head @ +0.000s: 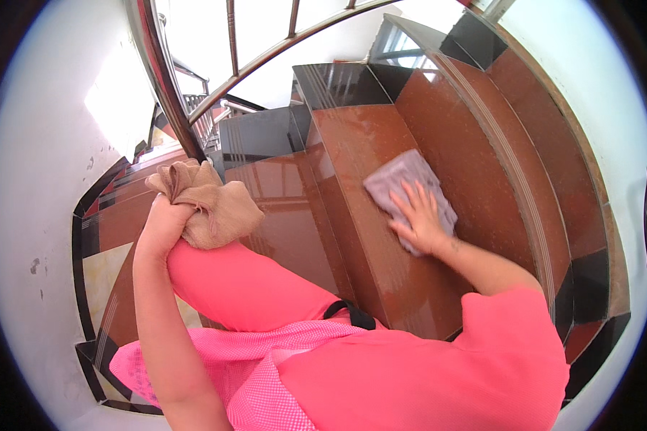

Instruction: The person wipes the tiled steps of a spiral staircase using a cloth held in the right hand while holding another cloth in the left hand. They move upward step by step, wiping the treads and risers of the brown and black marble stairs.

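My left hand (pixel 168 222) is closed around a bunched tan cloth (pixel 224 215), just above my knee in pink trousers. Part of the cloth hides some of my fingers. On a polished reddish-brown stair tread (pixel 356 134), a folded grey-purple cloth (pixel 407 167) lies flat. My right hand (pixel 418 218) rests on top of this cloth with its fingers spread, pressing it against the stone. The cloth reaches close to the riser of the step above.
A metal handrail (pixel 167 81) with upright bars runs along the inner side of the stairs. More steps (pixel 517 140) with black ends and grooved edges curve along the right. White walls (pixel 38 188) stand on both sides.
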`<state>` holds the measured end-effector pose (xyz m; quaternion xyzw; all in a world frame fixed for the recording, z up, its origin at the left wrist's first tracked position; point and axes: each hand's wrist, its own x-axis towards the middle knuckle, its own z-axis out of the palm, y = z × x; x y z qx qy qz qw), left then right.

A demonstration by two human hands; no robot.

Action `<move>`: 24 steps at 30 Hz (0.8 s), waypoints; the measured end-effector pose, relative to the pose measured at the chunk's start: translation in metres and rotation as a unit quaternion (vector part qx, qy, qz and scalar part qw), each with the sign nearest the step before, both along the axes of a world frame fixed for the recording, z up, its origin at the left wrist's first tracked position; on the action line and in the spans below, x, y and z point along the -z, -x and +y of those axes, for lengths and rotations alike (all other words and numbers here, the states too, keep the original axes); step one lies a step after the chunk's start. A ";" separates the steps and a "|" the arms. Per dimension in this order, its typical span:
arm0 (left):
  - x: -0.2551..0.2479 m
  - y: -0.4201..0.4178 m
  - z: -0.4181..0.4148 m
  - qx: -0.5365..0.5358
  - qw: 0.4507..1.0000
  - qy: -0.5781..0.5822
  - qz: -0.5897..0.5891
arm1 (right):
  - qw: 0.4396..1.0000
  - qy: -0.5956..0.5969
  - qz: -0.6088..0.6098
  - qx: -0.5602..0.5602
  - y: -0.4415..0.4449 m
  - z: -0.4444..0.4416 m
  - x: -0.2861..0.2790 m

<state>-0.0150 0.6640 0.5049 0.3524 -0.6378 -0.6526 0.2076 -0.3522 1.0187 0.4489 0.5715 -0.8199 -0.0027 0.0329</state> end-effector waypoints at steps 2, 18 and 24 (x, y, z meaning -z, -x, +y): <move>0.005 -0.002 0.000 0.015 1.000 0.009 0.016 | 1.000 0.010 -0.017 0.004 -0.040 0.049 0.003; -0.003 -0.020 0.010 -0.011 0.999 0.048 -0.011 | 0.992 0.003 -0.064 -0.111 -0.082 0.045 -0.010; 0.000 -0.007 0.006 0.024 0.999 0.043 -0.005 | 0.994 0.044 -0.029 -0.098 -0.031 -0.039 0.002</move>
